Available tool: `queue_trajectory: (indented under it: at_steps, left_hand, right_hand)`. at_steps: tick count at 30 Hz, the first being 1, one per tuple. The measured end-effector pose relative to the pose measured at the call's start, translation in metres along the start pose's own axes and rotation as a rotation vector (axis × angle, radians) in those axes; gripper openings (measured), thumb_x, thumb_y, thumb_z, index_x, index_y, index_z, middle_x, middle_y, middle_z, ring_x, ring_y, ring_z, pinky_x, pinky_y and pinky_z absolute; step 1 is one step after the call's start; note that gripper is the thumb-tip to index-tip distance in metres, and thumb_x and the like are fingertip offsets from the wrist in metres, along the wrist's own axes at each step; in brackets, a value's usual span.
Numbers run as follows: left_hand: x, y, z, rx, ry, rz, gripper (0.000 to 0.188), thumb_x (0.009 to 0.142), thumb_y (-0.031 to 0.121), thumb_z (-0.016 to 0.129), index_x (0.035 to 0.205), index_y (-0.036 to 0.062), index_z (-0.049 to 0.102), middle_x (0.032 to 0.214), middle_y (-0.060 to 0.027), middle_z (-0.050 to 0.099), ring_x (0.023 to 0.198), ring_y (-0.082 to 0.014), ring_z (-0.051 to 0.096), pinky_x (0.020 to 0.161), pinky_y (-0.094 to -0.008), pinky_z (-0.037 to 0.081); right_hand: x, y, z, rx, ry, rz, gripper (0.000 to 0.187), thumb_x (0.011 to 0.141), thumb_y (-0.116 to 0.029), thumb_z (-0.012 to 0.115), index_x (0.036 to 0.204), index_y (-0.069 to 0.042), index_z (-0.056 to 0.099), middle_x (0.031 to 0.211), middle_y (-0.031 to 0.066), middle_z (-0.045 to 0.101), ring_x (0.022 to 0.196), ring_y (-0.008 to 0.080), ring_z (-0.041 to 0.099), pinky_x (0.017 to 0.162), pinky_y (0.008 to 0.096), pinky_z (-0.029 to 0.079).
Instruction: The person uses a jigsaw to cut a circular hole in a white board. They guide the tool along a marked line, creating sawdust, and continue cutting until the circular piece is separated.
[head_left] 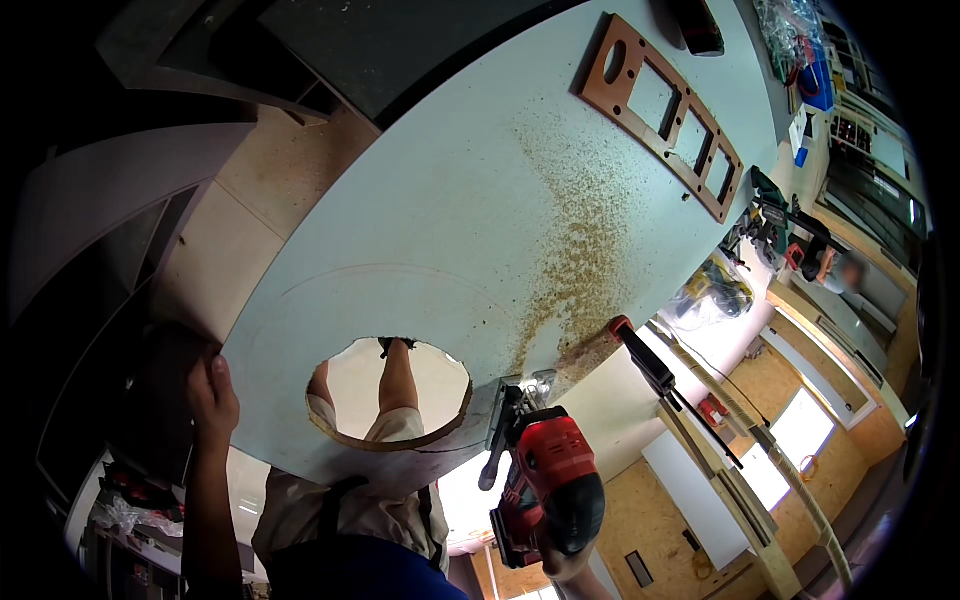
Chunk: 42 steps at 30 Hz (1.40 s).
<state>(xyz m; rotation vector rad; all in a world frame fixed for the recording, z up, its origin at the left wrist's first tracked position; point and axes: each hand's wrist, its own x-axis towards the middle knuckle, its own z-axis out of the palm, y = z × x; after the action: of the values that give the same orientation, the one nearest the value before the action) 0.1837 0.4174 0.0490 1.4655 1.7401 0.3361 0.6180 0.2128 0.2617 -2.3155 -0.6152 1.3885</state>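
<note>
- A red and black jigsaw sits at the right edge of the large pale board, toward the side nearest the person; its metal shoe is at that edge, and whether the blade is in the material cannot be told.
- The jigsaw's long axis runs from the board's right edge back toward the person's right side, so the tool lies just ahead of the right hand, much the nearer of the two hands.
- The right hand is wrapped round the jigsaw, its fingers mostly hidden by the body.
- The left hand appears to grasp the board's left edge, well apart from the jigsaw; fingers underneath are out of sight.
- A round hole, with a rough cut rim, opens in the board's near part, between the hands; the person's legs show through it.
- Sawdust spreads over the board's right half, ahead of the jigsaw.
- A red and black clamp stands at the board's right edge, beyond the jigsaw.
- A brown template with three rectangular openings lies on the board's far right part.
</note>
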Motion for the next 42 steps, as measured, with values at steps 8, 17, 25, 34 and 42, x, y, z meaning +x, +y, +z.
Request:
queue_trajectory:
  at_steps: [8,17,25,34,42]
  left_hand:
    - [-0.002,-0.005,-0.001,0.004,-0.001,0.001,0.043,0.106,0.033,0.045,0.112,-0.0043,0.065,0.089,-0.0210,0.069,0.078,-0.0352,0.068,0.071,-0.0392,0.051]
    - [0.004,0.009,0.005,0.007,0.080,0.052,0.040,0.105,0.035,0.046,0.088,0.0011,0.058,0.066,-0.0164,0.050,0.057,-0.0321,0.053,0.056,-0.0410,0.040]
    - [0.004,0.009,0.005,0.025,0.105,0.064,0.046,0.106,0.039,0.044,0.081,0.0019,0.053,0.060,-0.0158,0.044,0.052,-0.0335,0.049,0.052,-0.0422,0.037]
    - [0.006,0.009,0.006,0.054,0.120,0.083,0.047,0.106,0.039,0.044,0.078,0.0023,0.051,0.059,-0.0167,0.044,0.052,-0.0355,0.050,0.052,-0.0441,0.036]
    - [0.006,0.010,0.003,0.064,0.071,0.066,0.045,0.105,0.037,0.045,0.076,0.0026,0.051,0.060,-0.0174,0.047,0.054,-0.0376,0.052,0.053,-0.0449,0.037]
  right_hand:
    - [0.002,0.002,-0.005,-0.091,0.028,-0.034,0.046,0.069,-0.008,0.066,0.114,0.002,0.067,0.100,0.0174,0.072,0.092,0.0282,0.072,0.085,0.0374,0.055]
    - [0.001,0.028,-0.011,0.074,-0.095,-0.111,0.024,0.082,0.011,0.045,0.100,0.004,0.060,0.065,0.0000,0.053,0.053,0.0078,0.049,0.051,0.0225,0.036]
    - [0.012,0.006,-0.005,0.027,-0.072,-0.138,0.018,0.080,0.008,0.048,0.091,0.001,0.059,0.061,0.0003,0.052,0.053,0.0086,0.053,0.049,0.0235,0.037]
    - [0.008,0.023,-0.007,0.026,0.016,-0.140,0.012,0.071,0.002,0.051,0.078,-0.003,0.059,0.063,0.0005,0.055,0.053,0.0107,0.054,0.051,0.0255,0.039]
    - [0.012,0.006,-0.005,0.031,0.034,-0.097,0.008,0.068,-0.001,0.054,0.073,-0.005,0.058,0.064,0.0003,0.055,0.057,0.0104,0.054,0.055,0.0256,0.040]
